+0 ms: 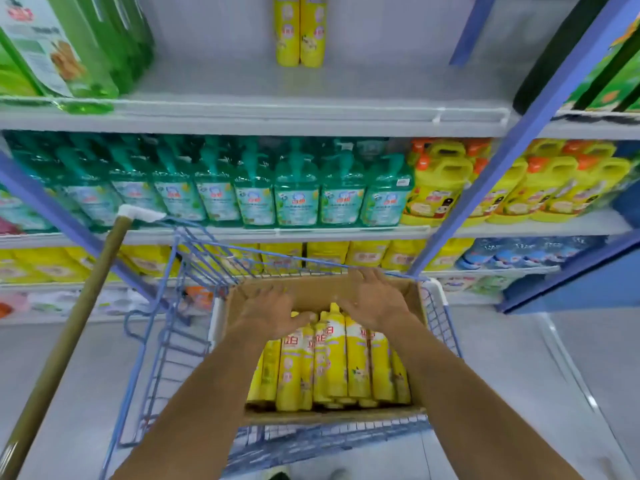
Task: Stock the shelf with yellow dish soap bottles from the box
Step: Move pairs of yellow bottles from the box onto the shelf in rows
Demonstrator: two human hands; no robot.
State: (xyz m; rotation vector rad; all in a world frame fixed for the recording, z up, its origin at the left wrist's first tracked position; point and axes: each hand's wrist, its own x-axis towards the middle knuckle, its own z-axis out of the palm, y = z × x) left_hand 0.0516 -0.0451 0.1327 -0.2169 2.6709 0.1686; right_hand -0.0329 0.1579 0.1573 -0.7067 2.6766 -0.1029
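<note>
A cardboard box (412,296) sits in a blue wire cart (156,358), packed with several yellow dish soap bottles (356,362) lying with caps pointing away from me. Both my hands hover over the far end of the box, fingers spread and holding nothing: my left hand (273,311) over the bottle tops at left, my right hand (372,299) near the far right wall. Two yellow bottles (299,29) stand at the back of the upper shelf (277,109), which is otherwise mostly bare in the middle.
Green bottles (69,46) fill the upper shelf's left end. Below are teal pump bottles (298,192) and yellow jugs (440,188), with yellow packs on a lower shelf. A wooden handle (69,327) leans at left. Blue uprights (526,126) frame the shelf bay.
</note>
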